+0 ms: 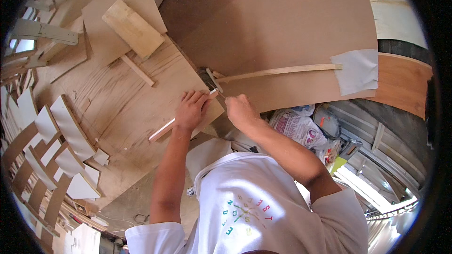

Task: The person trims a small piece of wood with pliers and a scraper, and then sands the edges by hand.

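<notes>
My left hand (190, 111) presses down on a narrow wooden strip (162, 130) with a white edge, its fingers curled over the strip near its far end. The strip lies slantwise on a plywood worktop (127, 117). Just right of it, my right hand (241, 112) is closed in a fist around the near end of a slim tool (214, 81) with a grey metal bar at its far end. That bar is at the strip's tip, by the worktop's corner; whether they touch I cannot tell. The fist hides the tool's grip, and its exact kind is unclear.
A large brown board (292, 23) fills the far right, with a long thin batten (282, 71) and a pale sheet (358, 73) on it. A wood block (133, 29) and a short stick (138, 70) lie far left. Curved offcuts (70, 127) crowd the left; bags (299, 127) sit below right.
</notes>
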A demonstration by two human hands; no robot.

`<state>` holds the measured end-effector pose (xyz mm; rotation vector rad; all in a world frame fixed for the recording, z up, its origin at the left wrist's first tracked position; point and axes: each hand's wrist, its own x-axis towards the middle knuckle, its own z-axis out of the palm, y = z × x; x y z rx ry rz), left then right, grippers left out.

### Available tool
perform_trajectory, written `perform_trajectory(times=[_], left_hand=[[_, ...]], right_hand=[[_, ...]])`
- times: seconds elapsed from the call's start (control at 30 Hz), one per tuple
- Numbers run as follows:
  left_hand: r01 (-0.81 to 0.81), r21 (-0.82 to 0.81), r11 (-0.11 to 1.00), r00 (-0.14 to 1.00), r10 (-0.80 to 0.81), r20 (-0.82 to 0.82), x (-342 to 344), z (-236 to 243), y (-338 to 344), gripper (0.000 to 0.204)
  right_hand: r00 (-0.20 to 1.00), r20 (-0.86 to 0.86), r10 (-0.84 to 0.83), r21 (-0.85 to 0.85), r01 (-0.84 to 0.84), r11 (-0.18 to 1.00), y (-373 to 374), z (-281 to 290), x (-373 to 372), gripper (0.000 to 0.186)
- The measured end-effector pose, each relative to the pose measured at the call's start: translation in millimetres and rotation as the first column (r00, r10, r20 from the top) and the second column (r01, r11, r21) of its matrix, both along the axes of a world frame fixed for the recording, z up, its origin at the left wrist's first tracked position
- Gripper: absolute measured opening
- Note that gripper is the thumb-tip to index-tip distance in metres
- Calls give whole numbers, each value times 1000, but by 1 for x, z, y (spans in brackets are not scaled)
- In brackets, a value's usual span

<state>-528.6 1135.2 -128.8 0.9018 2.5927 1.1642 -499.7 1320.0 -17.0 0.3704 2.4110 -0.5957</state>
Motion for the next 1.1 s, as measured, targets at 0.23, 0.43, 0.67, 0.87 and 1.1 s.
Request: perform_trajectory(times=[0.23, 0.43, 0.67, 0.87, 1.1], left_hand=[[-57, 26, 998, 998, 56, 38, 2, 2, 7, 20], [4, -12, 1000, 1000, -4, -13, 2, 1, 6, 21], [-15, -3, 1000, 1000, 15, -25, 2, 4, 6, 18], [-8, 10, 1000, 1000, 8, -4, 3, 7, 6, 18], [-9, 20, 1000, 998, 10, -61, 4, 5, 8, 14]], right_hand=[[989, -131, 71, 37, -67, 997, -3, -28, -7, 24], [999, 1, 33, 69, -33, 997, -14, -4, -18, 26], [999, 19, 29, 98, -31, 995, -6, -6, -3, 26], [997, -76, 17, 92, -10, 996, -10, -14, 2, 26], [998, -53, 23, 84, -18, 996, 7, 30, 39, 24]])
